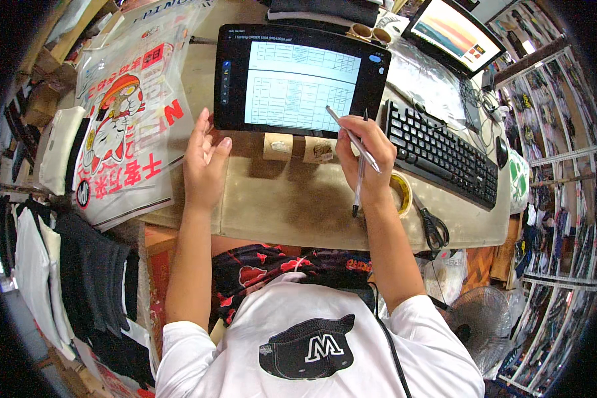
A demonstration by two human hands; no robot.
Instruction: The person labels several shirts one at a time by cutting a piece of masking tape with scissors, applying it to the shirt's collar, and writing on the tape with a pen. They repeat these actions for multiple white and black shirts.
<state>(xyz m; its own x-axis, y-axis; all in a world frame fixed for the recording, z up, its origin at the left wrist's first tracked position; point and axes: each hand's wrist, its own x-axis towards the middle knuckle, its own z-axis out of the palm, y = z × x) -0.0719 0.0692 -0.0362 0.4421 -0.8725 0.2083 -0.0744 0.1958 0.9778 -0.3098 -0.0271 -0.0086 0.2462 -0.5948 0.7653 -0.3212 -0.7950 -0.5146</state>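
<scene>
Stylus [365, 154] over a tablet [302, 89]

The right hand [380, 143] grasps the stylus and a pen [359, 182], the stylus slanted, apparently so its tip reaches the screen; contact is unclear. The left hand [206, 160], open and empty, is beside the tablet's lower left corner. The tablet is on the bench [265, 202], seemingly propped on cardboard rolls [278, 147] for viewing.

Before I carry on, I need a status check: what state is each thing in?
Tablet: on, document displayed.
Monitor: on.
Left hand: open, empty.
Right hand: closed around stylus and pen.
Tape roll: partly hidden.
Scissors: lying down.
Keyboard: lying flat.
Fan: running or still, cannot tell.
</scene>
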